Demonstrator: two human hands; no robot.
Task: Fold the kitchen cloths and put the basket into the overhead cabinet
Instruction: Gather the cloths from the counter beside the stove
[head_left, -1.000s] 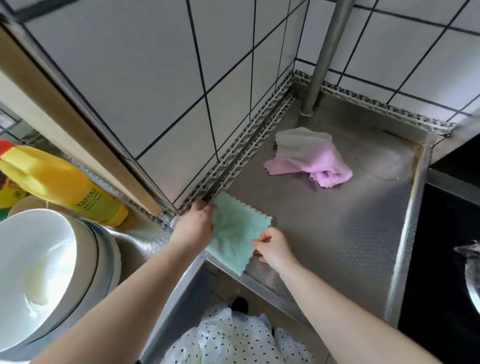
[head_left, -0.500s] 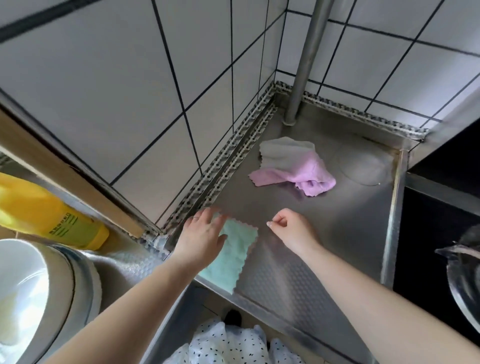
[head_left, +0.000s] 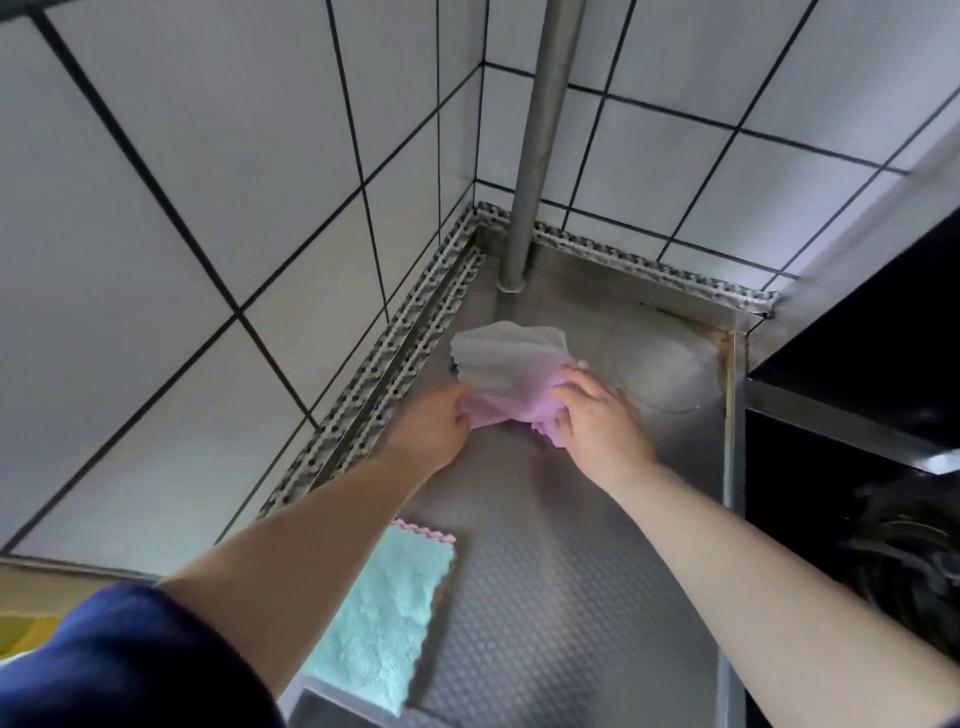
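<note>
Nearest you, the green cloth (head_left: 387, 613) lies folded at the tabletop (head_left: 571, 597) front edge. Farther in, your left hand (head_left: 434, 431) and right hand (head_left: 597, 421) both pinch the crumpled pink cloth (head_left: 511, 382), one at each end, its length running left to right between them.

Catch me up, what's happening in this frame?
A person is working on a steel counter in a tiled corner. Both hands are on a crumpled pink cloth that lies beside or on a grey one: the left hand grips its left edge, the right hand pinches its right side. A mint-green cloth lies folded at the counter's near edge, untouched. No basket in view.
</note>
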